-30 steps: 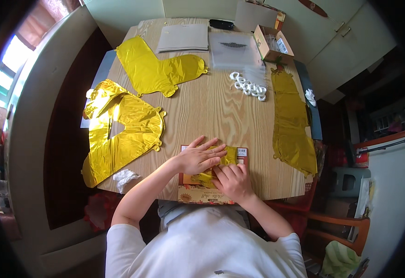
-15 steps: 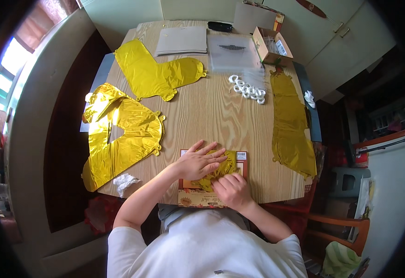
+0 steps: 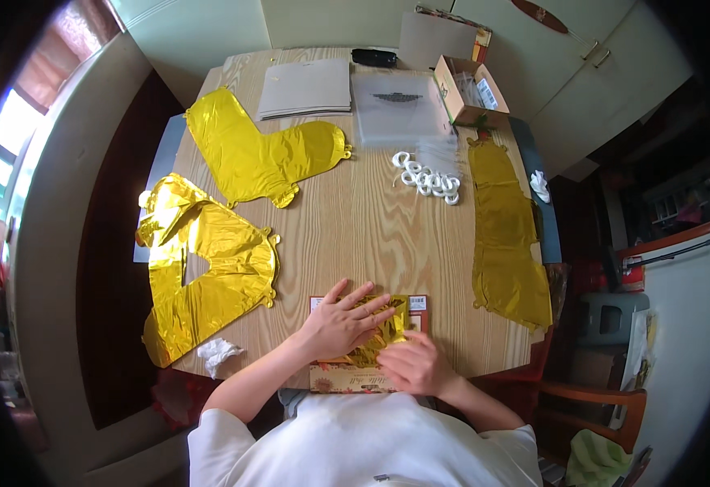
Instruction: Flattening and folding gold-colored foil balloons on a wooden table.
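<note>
A folded gold foil balloon lies on a red-bordered card package with a leaf print, at the table's near edge. My left hand is flat on the foil, fingers spread, hiding its left part. At the foil's near right edge rests my right hand, its fingers curled in. The tips are hidden, so I cannot tell what they grip. Flat gold foil balloons are spread around: an angled one at far left, a crumpled shiny one at left, and a long one at right.
White ribbon rolls lie right of centre, beside clear straws. Farther back are grey cards, a clear plastic sheet, a black pouch and an open cardboard box. Crumpled tissue sits at near left.
The whole view has shifted, so the table sits lower in the picture. My right hand has slid a little to the right along the foil, while my left stays flat on it.
</note>
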### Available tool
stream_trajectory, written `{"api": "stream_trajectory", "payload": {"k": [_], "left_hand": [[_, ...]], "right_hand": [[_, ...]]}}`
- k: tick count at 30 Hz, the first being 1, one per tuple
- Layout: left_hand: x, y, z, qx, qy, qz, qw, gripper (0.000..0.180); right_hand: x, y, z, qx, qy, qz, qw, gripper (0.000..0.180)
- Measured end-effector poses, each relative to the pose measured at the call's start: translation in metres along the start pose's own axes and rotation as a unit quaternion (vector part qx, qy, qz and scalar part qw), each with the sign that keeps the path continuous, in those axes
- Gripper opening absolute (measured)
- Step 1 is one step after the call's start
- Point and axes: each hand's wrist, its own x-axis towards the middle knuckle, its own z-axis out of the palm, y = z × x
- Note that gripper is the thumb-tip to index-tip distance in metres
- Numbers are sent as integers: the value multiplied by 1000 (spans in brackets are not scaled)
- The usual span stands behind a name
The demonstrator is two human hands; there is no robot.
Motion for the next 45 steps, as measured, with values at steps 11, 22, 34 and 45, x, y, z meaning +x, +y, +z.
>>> {"api": "stream_trajectory", "payload": {"k": [11, 22, 34, 45], "left_hand": [[1, 3, -4, -42, -27, -44, 998, 56], [1, 8, -9, -61, -40, -79, 994, 69], [1, 3, -14, -135, -33, -71, 988, 63], [0, 3, -15, -154, -31, -70, 985, 61]], "right_hand": [[30, 49, 14, -99, -41, 113, 988, 47], [33, 44, -4, -78, -151, 150, 974, 73], [41, 22, -9, -76, -134, 85, 984, 58], [34, 11, 3, -129, -23, 7, 991, 17]]}}
